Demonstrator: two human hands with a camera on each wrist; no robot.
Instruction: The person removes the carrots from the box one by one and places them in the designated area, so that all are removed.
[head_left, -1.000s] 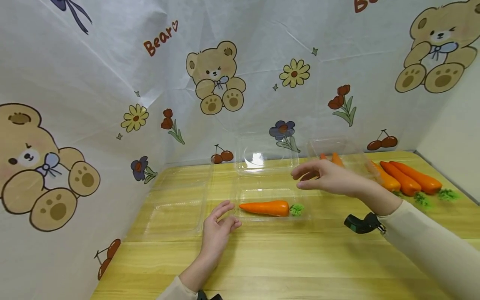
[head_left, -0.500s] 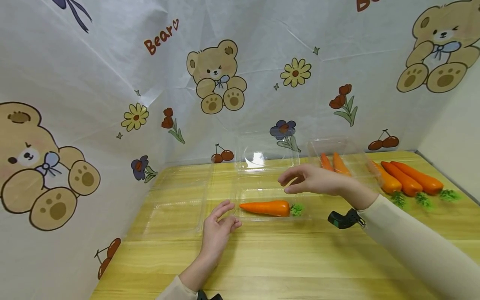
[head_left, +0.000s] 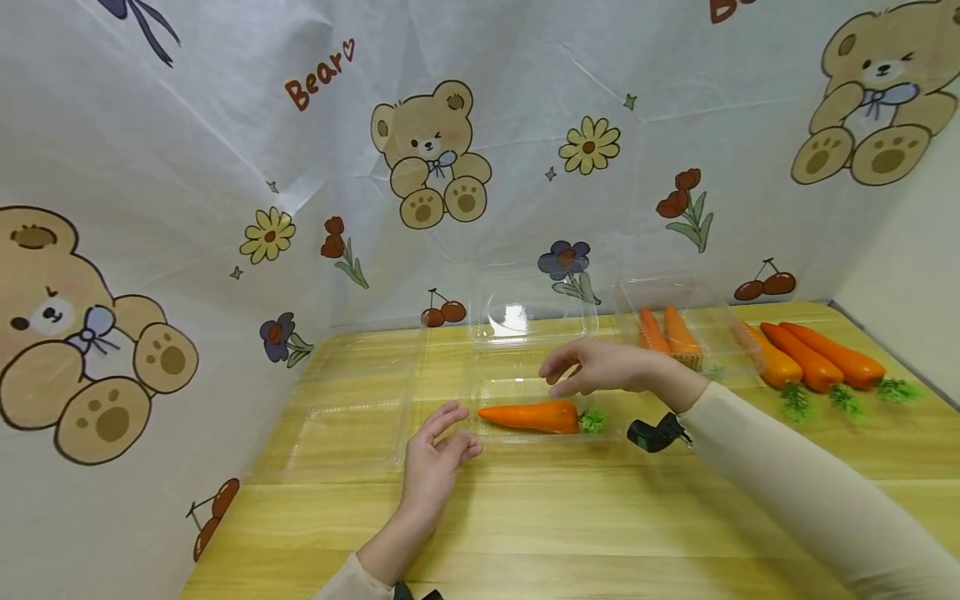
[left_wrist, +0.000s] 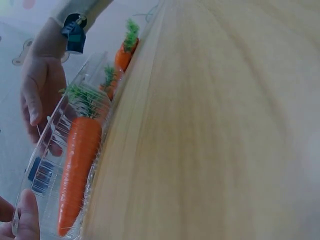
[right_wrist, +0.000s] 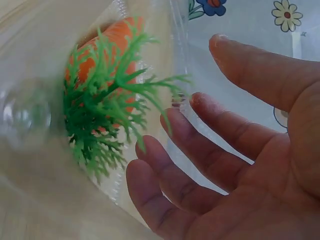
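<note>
An orange carrot (head_left: 529,417) with a green leafy top lies crosswise in a clear plastic clamshell box (head_left: 491,385), whose lid (head_left: 536,300) stands raised at the back. At the box's left front corner, my left hand (head_left: 437,462) pinches the rim between thumb and fingers; the left wrist view shows the thumb (left_wrist: 29,215) on one side of it. My right hand (head_left: 600,367) is over the box's right part, fingers loosely bent and holding nothing. In the right wrist view its fingers spread beside the carrot's green top (right_wrist: 105,95).
Left of the box sits another clear container (head_left: 352,408). At the back right, a clear box (head_left: 675,292) holds two carrots (head_left: 678,333). Several more carrots (head_left: 832,354) lie on the wooden table (head_left: 570,533) near the right wall. A bear-print cloth (head_left: 517,200) hangs behind.
My right hand has moved left, from near the back right box to above the middle box, uncovering the carrots behind it. My left hand and the carrot in the box stay put.
</note>
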